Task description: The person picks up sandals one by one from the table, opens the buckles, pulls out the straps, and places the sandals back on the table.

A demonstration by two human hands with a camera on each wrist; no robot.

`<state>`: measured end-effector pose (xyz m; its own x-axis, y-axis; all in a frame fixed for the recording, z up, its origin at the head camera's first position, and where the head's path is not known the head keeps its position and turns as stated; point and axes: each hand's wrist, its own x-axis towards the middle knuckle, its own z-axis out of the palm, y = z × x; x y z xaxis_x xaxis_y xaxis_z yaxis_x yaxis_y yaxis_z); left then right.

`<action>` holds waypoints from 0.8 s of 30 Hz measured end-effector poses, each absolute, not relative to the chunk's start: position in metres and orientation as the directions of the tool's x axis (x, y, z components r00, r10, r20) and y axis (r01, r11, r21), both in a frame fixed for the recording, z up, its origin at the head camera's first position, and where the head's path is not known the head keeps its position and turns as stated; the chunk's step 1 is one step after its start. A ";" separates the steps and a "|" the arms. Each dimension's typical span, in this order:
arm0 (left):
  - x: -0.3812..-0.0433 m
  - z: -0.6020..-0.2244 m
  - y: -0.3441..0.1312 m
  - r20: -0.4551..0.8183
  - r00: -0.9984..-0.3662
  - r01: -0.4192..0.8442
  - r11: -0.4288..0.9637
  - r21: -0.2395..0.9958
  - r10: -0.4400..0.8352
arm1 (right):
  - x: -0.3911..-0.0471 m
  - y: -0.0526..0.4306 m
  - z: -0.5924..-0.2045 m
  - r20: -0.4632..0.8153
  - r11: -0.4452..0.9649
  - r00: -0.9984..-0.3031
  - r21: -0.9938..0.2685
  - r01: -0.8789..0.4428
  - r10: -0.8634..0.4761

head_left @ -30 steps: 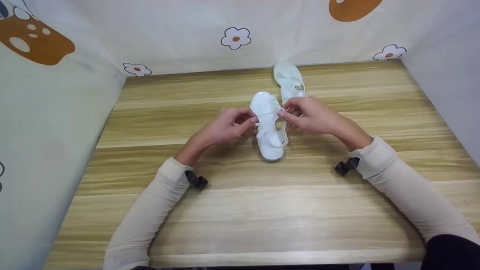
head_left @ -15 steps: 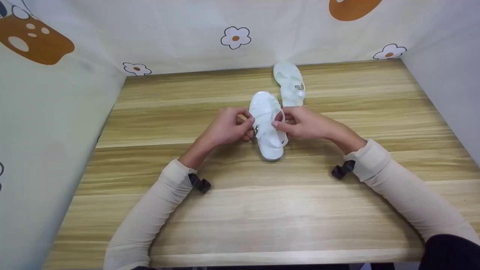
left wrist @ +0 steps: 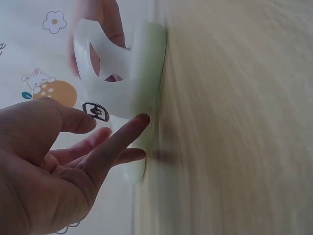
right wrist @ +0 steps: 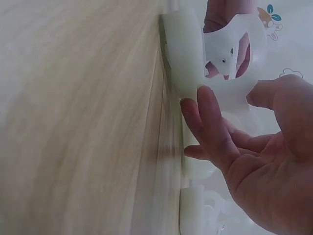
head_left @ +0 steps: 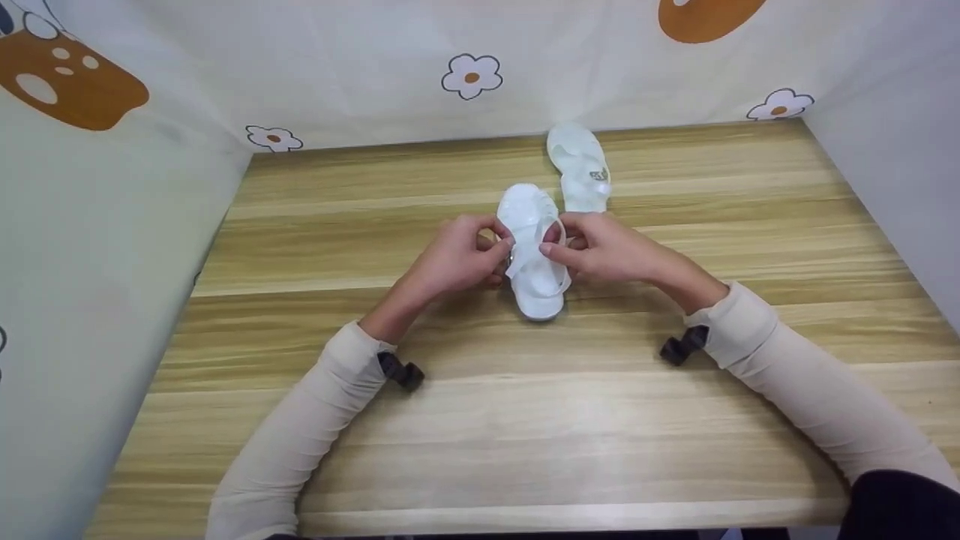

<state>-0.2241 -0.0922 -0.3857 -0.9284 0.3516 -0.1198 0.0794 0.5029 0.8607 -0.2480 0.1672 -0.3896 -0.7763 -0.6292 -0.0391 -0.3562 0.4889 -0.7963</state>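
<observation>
A white jelly sandal (head_left: pixel 540 304) stands on the table between my hands, its toe pointing away. At its left edge, my left hand (head_left: pixel 466 253) pinches the side near the small metal buckle (left wrist: pixel 96 111), with the thumb beside the buckle and a fingertip against the sole. On the other side, my right hand (head_left: pixel 609 251) holds the ankle strap between thumb and fingers, while other fingertips touch the sole (right wrist: pixel 183 58) in the right wrist view. A matching second sandal (head_left: pixel 585 193) lies just behind, its near end partly hidden by the right hand.
The wood-grain table (head_left: pixel 480 435) extends around the sandals. A pale curtain with flower prints (head_left: pixel 360 82) borders the back, and more pale cloth (head_left: pixel 97 247) hangs at the left. Black wrist mounts (head_left: pixel 401 371) sit under both sleeves.
My right hand has moved slightly left and toward me with the strap, uncovering more of the second sandal. The left hand has stayed near the buckle, and the near sandal has shifted slightly left.
</observation>
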 end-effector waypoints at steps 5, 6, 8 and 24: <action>-0.227 -0.386 -0.093 -0.066 -0.942 0.113 0.495 0.861 0.330 | -0.248 0.164 -0.388 0.013 0.476 -0.803 -0.799 -0.367 -0.596; -0.228 -0.386 -0.094 -0.060 -0.944 0.110 0.482 0.869 0.324 | -0.248 0.163 -0.388 0.026 0.477 -0.810 -0.797 -0.371 -0.586; -0.230 -0.385 -0.095 -0.050 -0.950 0.100 0.452 0.886 0.308 | -0.249 0.160 -0.387 0.048 0.483 -0.824 -0.790 -0.377 -0.564; -0.265 -0.388 -0.097 0.058 -0.991 0.108 0.467 0.878 0.120 | -0.273 0.119 -0.388 0.035 0.515 -0.901 -0.810 -0.279 -0.432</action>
